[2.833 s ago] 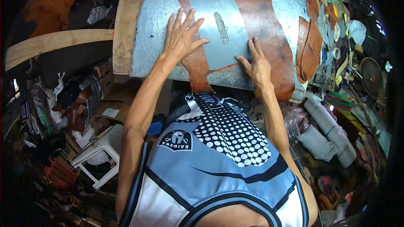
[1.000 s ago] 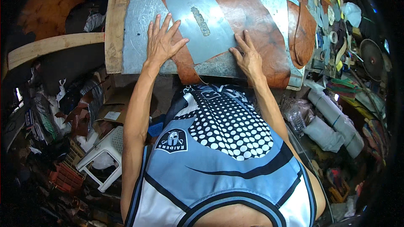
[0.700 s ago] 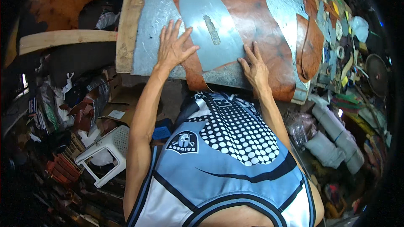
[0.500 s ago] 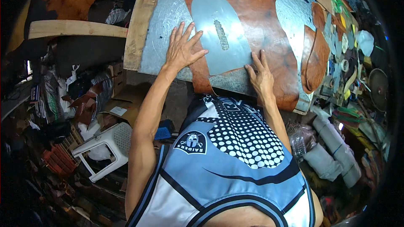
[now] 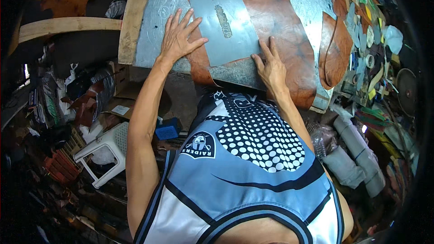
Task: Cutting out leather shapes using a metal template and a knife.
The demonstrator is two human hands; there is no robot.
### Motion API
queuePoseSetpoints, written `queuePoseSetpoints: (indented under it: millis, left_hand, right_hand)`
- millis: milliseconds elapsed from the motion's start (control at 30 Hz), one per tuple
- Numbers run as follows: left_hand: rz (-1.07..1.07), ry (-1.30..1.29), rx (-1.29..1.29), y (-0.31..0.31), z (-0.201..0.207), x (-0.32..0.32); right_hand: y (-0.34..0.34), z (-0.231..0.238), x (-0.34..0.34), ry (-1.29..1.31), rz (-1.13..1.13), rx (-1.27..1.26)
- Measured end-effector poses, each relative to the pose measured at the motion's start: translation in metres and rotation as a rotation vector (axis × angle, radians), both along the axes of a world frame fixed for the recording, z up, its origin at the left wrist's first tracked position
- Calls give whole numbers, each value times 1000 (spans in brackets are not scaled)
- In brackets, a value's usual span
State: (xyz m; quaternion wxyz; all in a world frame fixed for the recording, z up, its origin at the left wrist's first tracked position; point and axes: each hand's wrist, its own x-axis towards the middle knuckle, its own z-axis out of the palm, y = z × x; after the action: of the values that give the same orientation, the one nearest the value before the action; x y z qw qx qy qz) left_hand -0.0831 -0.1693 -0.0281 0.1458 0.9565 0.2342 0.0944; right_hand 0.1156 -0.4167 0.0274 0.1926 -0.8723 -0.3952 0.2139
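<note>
A flat grey plate with a rounded far end point(image 5: 242, 27) lies on a large brown leather sheet point(image 5: 275, 4). Rough brownish marks run down its middle. Along the plate's left edge, my left hand point(image 5: 178, 40) is spread flat with the fingers apart, its thumb reaching to the edge. Beside the lower right corner rests my right hand point(image 5: 273, 67), fingers stretched out on the leather and thumb close to that corner. Neither hand grips anything. Just below the plate's straight near edge, bare worktop shows where the leather is cut away.
The metal-covered worktop point(image 5: 156, 18) has a wooden border point(image 5: 131, 22) on its left. Brown leather offcuts point(image 5: 337, 52) lie at the right, beside cluttered scraps and a tape roll point(image 5: 370, 61). A white plastic stool point(image 5: 106, 151) and wrapped rolls point(image 5: 357, 149) stand below.
The whole view has shifted, so the worktop, plate and hands appear slightly higher and farther left. Both hands keep their places against the plate.
</note>
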Motion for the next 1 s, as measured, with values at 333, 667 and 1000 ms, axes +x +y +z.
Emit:
queuePoseSetpoints:
  millis: [333, 667, 1000]
  left_hand:
    - [-33, 20, 20, 6, 2, -9]
    - [-63, 14, -38, -2, -22, 5]
    - [-551, 311, -107, -2, -10, 101]
  right_hand:
    - [4, -3, -10, -50, 17, -25]
    - [-60, 24, -23, 1002, -540, 245]
    - [-57, 10, -43, 406, 38, -7]
